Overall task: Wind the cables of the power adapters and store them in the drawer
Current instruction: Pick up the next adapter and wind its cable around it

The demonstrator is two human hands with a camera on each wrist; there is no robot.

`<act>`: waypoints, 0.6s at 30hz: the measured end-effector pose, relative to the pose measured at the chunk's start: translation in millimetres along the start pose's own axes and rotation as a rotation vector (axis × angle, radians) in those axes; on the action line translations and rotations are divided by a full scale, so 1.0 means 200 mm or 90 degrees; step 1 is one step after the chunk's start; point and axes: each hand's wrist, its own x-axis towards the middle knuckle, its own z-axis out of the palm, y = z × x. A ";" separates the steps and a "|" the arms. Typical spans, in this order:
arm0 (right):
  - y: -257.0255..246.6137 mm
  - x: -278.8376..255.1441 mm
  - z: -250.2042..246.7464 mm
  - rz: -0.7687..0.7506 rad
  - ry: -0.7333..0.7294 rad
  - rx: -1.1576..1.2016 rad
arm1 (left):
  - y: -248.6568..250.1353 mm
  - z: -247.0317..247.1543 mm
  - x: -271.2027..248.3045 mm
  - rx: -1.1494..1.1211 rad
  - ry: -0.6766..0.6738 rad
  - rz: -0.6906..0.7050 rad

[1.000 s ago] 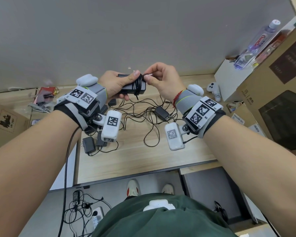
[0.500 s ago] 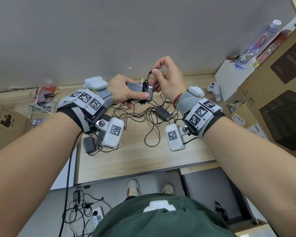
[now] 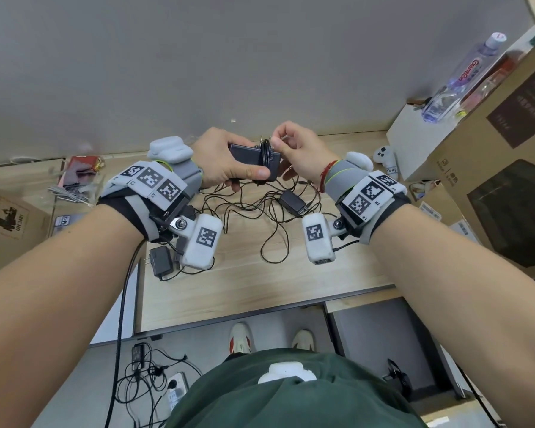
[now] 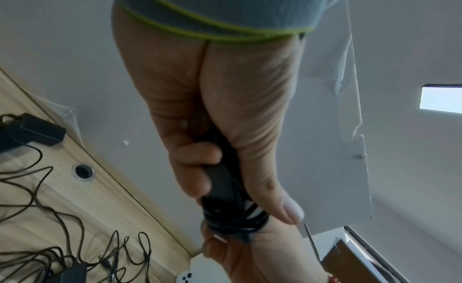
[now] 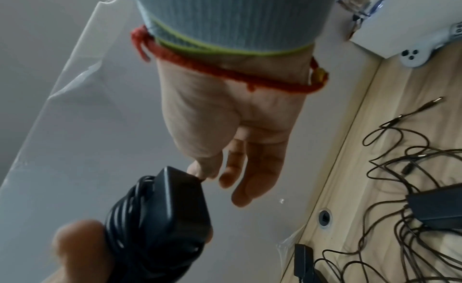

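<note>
I hold a black power adapter (image 3: 244, 153) (image 4: 220, 180) (image 5: 175, 198) in the air above the desk, its cable (image 3: 265, 156) (image 4: 232, 220) wound in several turns round its body. My left hand (image 3: 226, 163) (image 4: 225, 109) grips the adapter, thumb along its near side. My right hand (image 3: 294, 145) (image 5: 232, 129) pinches the end of the cable at the adapter's top right corner, with its other fingers loosely spread. The cable end itself is hidden between the fingertips.
Two more black adapters (image 3: 292, 202) (image 3: 159, 261) lie on the wooden desk (image 3: 260, 291) in a tangle of loose cables (image 3: 254, 217). A white controller (image 3: 383, 154), a water bottle (image 3: 464, 75) and cardboard boxes (image 3: 491, 168) stand at the right. A grey cabinet (image 3: 383, 335) sits under the desk.
My right hand lifted the cable end above the adapter, then brought it back down to the adapter's top corner. My left hand kept its grip and turned the adapter slightly.
</note>
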 end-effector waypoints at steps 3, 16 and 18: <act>0.05 -0.02 0.02 0.063 -0.031 0.087 | -0.03 0.01 0.03 -0.016 -0.002 0.004; 0.24 -0.15 0.06 0.208 0.040 0.382 | -0.22 0.19 0.21 -0.105 -0.006 -0.017; 0.26 -0.18 0.05 0.231 0.055 0.408 | -0.26 0.23 0.25 -0.109 -0.032 -0.029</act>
